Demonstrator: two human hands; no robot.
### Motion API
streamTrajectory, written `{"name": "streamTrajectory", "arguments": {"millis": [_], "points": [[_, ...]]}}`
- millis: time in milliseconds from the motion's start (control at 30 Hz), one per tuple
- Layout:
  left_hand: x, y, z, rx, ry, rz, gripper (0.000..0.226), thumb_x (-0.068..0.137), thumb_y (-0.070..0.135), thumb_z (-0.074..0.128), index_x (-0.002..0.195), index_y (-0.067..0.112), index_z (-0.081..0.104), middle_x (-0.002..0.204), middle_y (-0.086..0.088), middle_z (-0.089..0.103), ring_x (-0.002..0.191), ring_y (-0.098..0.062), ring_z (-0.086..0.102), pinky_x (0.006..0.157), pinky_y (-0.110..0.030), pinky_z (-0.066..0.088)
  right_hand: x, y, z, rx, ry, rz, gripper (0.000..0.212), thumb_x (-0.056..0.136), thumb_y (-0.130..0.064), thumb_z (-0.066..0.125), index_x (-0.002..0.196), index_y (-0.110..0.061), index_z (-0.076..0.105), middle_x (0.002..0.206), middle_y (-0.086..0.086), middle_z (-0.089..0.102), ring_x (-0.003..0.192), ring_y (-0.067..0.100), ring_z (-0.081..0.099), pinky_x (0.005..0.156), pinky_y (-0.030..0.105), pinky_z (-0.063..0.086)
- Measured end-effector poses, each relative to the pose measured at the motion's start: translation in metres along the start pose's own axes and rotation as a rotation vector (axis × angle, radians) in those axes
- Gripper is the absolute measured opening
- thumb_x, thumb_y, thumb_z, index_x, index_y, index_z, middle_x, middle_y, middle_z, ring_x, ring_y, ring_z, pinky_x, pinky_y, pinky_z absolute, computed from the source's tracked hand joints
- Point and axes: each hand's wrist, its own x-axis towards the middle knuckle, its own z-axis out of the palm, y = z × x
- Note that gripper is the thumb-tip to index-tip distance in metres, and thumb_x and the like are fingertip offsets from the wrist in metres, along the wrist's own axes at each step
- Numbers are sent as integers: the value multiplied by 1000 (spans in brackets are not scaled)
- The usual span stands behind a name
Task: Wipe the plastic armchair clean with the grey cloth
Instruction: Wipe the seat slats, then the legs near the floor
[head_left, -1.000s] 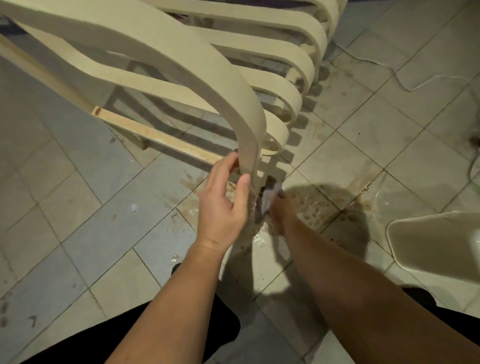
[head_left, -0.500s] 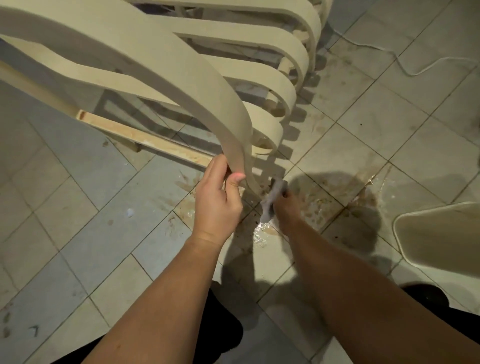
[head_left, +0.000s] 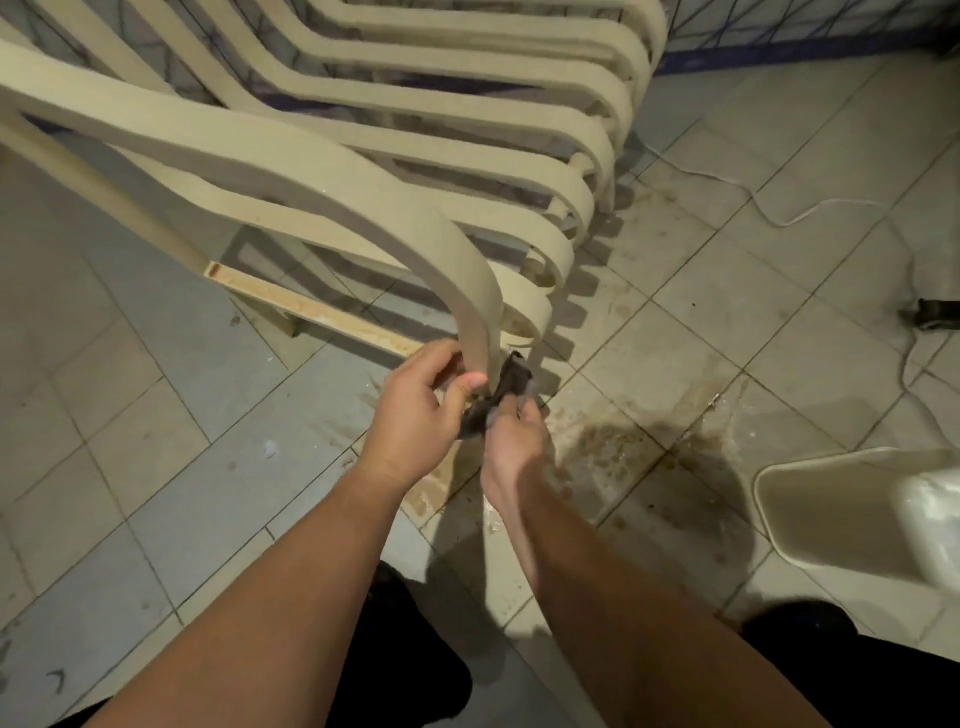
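Grey cloth shifted between both hands; white cable behind.

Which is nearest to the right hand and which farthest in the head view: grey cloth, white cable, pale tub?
1. grey cloth: gripped in the right hand.
2. pale tub: on the floor, right.
3. white cable: upper right, farthest.

Both hands are crowded at the foot of the nearest armchair leg: the left hand grips it, the right hand holds the grey cloth against it. Behind, the stacked armrests sit tight together, leaving only narrow slots. Open tiled floor lies left; a white cable and a white tub block the right.
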Motion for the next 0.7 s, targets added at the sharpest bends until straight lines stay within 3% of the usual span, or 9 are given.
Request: {"name": "streamTrajectory", "arguments": {"millis": [67, 167, 233, 367, 433, 500, 600, 700], "points": [[-4, 12, -16, 16, 3, 4, 26, 95, 15, 67, 121, 18, 67, 110, 8, 70, 106, -6, 64, 94, -27, 53, -25, -15, 7, 63, -26, 4, 22, 106, -13, 42, 92, -20, 57, 82, 0, 63, 77, 8, 59, 80, 24, 45], [-13, 38, -39, -43, 145, -32, 28, 98, 18, 64, 126, 18, 66, 112, 12, 70, 106, 3, 63, 94, -15, 49, -63, -38, 14, 36, -84, -69, 17, 105, -16, 43, 104, -16, 60, 90, 3, 65, 82, 11, 60, 79, 23, 46], [-15, 55, -51, -119, 234, -59, 23, 100, 22, 61, 122, 18, 67, 108, 14, 71, 105, 2, 65, 95, -21, 52, -89, -55, 15, -104, -94, -206, 18, 104, -20, 46, 109, -14, 63, 99, 2, 69, 90, 13, 62, 75, 22, 45], [-11, 85, -78, -344, 397, -173, 28, 103, 37, 50, 110, 19, 70, 100, 3, 74, 100, -16, 70, 95, -45, 56, -124, -93, 14, -349, -114, -600, 28, 103, -28, 50, 122, -10, 62, 105, -5, 65, 97, 9, 59, 82, 21, 46], [-6, 94, -95, -421, 477, -248, 30, 103, 38, 48, 107, 17, 70, 99, 1, 74, 98, -17, 70, 96, -47, 55, -137, -115, 19, -393, -196, -722, 35, 102, -25, 51, 136, -20, 58, 124, -10, 63, 113, 3, 56, 91, 7, 43], [-3, 101, -112, -360, 524, -260, 28, 102, 40, 48, 105, 23, 70, 99, 5, 72, 98, -15, 68, 96, -47, 55, -149, -136, 25, -493, -285, -886, 40, 100, -17, 52, 139, -25, 56, 127, -19, 57, 119, -4, 50, 93, -2, 34], [-3, 108, -135, -193, 545, -218, 27, 103, 34, 49, 115, 20, 68, 108, 6, 69, 104, -13, 62, 97, -37, 51, -160, -159, 37, -736, -429, -1146, 45, 95, -11, 55, 135, -31, 60, 136, -15, 55, 125, 1, 47, 105, 9, 33], [-2, 104, -151, -69, 537, -171, 26, 104, 28, 49, 123, 18, 64, 122, 1, 63, 111, -13, 57, 101, -34, 46, -166, -168, 49, -949, -503, -1182, 49, 93, -15, 61, 133, -43, 59, 143, -5, 51, 130, 11, 47, 111, 24, 37]]}}
